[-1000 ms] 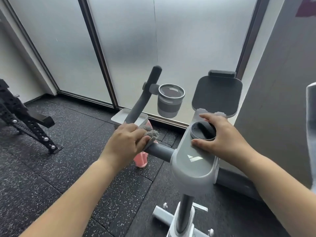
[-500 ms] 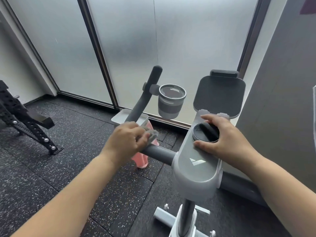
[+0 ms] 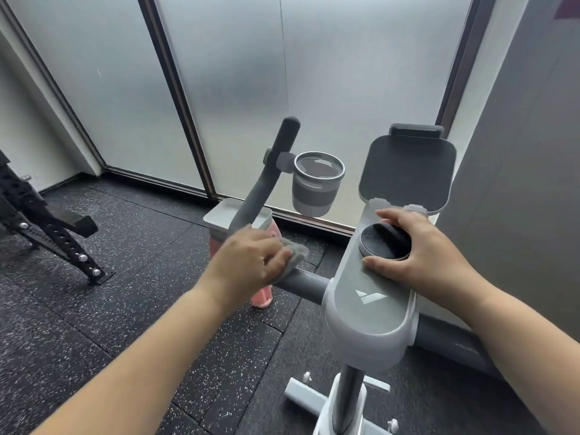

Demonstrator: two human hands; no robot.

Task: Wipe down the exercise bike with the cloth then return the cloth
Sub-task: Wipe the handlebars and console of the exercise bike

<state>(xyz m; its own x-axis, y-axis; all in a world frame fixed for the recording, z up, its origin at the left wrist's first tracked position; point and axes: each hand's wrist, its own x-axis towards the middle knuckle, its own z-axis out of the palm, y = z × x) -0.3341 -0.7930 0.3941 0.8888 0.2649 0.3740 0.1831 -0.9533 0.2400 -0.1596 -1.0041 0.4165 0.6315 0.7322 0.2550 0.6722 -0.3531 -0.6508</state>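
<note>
The exercise bike's grey console sits at centre right, with a dark round knob on top and a tablet holder behind. The left handlebar rises from a horizontal bar. My left hand grips a small grey cloth pressed around the bend of that handlebar. My right hand rests flat on the console, its fingers curled around the knob's right side. A grey cup holder is clamped to the handlebar.
A white tray on a pink stand stands on the floor behind my left hand. A black perforated metal frame is at the left. Frosted glass panels close off the back, with a grey wall on the right.
My left hand with the cloth has stayed at the handlebar bend, shifting only slightly. My right hand keeps its place on the console.
</note>
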